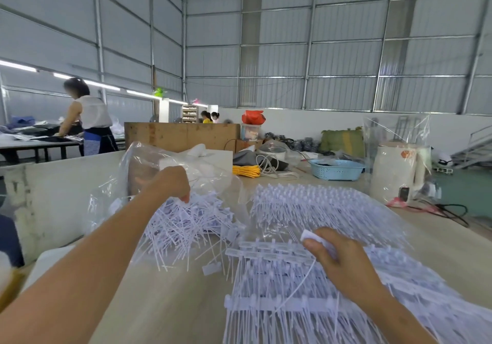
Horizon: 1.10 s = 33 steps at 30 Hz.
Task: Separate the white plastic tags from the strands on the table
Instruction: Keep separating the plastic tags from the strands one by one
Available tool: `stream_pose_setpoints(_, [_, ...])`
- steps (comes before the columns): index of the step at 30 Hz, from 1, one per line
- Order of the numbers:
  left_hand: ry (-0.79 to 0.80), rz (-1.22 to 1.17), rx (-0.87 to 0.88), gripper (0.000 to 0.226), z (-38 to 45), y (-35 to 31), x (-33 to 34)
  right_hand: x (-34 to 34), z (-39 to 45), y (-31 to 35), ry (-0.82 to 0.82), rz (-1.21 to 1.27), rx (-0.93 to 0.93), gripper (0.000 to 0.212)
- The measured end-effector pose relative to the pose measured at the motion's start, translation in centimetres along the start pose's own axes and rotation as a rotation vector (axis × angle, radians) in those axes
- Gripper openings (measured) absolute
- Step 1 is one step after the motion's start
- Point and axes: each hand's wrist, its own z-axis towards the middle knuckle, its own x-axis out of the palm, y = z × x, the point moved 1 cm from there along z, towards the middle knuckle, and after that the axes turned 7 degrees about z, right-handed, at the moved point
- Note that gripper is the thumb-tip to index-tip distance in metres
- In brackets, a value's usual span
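Observation:
A loose heap of separated white plastic tags point(183, 224) lies on an open clear plastic bag point(149, 162) at centre left. My left hand point(167, 184) reaches over the top of that heap, fingers curled down onto the tags. Joined strips of white tags on strands point(279, 285) cover the table in front of me, and a fanned mass of them point(319, 205) lies farther back. My right hand point(338, 258) rests over the near strips and pinches a single white tag point(310, 237), whose thin strand trails down to the left.
A white kettle in clear wrap point(396, 173) stands at the right, a blue basket point(336, 169) and a yellow cord coil point(246, 170) behind the tags. A wooden crate point(183, 136) sits farther back. A person works at a table at the far left point(87, 120).

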Motion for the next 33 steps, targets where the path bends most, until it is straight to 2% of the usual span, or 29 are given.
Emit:
stream_pose_setpoints(2, [-0.032, 0.072, 0.0, 0.01, -2.0, -1.9, -0.9, 0.0, 0.0, 0.2, 0.012, 0.019, 0.0, 0.018])
stream_pose_setpoints(4, [-0.223, 0.007, 0.056, 0.023, -4.6, -5.0, -1.4, 0.0, 0.1, 0.1, 0.022, 0.042, 0.008, 0.018])
stream_pose_setpoints(5, [-0.289, -0.137, 0.134, 0.037, -6.2, -7.0, -1.3, 0.1, 0.1, 0.1, 0.023, 0.054, 0.019, 0.022])
stream_pose_setpoints(6, [-0.254, -0.369, 0.245, 0.051, -7.9, -9.2, -1.0, 0.0, 0.1, 0.2, 0.021, 0.072, 0.029, 0.024])
stream_pose_setpoints(7, [-0.115, -0.603, 0.361, 0.062, -9.7, -11.2, -0.6, 0.1, 0.1, 0.2, 0.018, 0.098, 0.036, 0.025])
stream_pose_setpoints(9, [0.274, -0.907, 0.507, 0.065, -12.7, -14.4, 0.5, 0.0, 0.1, 0.2, 0.011, 0.137, 0.041, 0.025])
stream_pose_setpoints(10, [0.405, -0.997, 0.545, 0.059, -13.3, -15.4, 1.3, -0.1, 0.1, 0.1, 0.008, 0.147, 0.047, 0.026])
stream_pose_setpoints(12, [0.485, -1.146, 0.578, 0.04, -13.7, -16.6, 2.7, -0.2, 0.0, -0.3, 0.016, 0.156, 0.065, 0.029])
stream_pose_setpoints(14, [0.41, -1.26, 0.53, 0.032, -13.6, -17.1, 3.8, -0.2, -0.1, -0.7, 0.047, 0.155, 0.091, 0.03])
stream_pose_setpoints(18, [0.22, -1.364, 0.464, 0.023, -13.6, -17.5, 5.0, -0.3, -0.1, -1.9, 0.132, -0.107, 0.073, 0.035])
stream_pose_setpoints(20, [0.198, -1.39, 0.451, 0.023, -13.9, -17.8, 5.2, -0.5, -0.1, -2.0, 0.161, -0.034, 0.07, 0.027])
stream_pose_setpoints(23, [0.162, -1.324, 0.487, 0.038, -14.3, -18.4, 5.2, -1.1, -0.1, -1.1, 0.18, 0.12, 0.046, 0.015])
stream_pose_setpoints(27, [0.022, -1.298, 0.545, 0.045, -14.6, -18.9, 4.6, -2.2, -0.2, -0.2, 0.219, 0.307, 0.033, 0.017])
stream_pose_setpoints(30, [-0.021, -1.294, 0.509, 0.045, -14.9, -19.0, 4.1, -2.6, -0.1, -0.4, 0.192, 0.297, 0.042, 0.013])
stream_pose_setpoints(33, [0.063, -1.307, 0.477, 0.043, -15.5, -18.8, 3.5, -2.5, 0.1, -0.6, 0.166, 0.24, 0.034, 0.01])
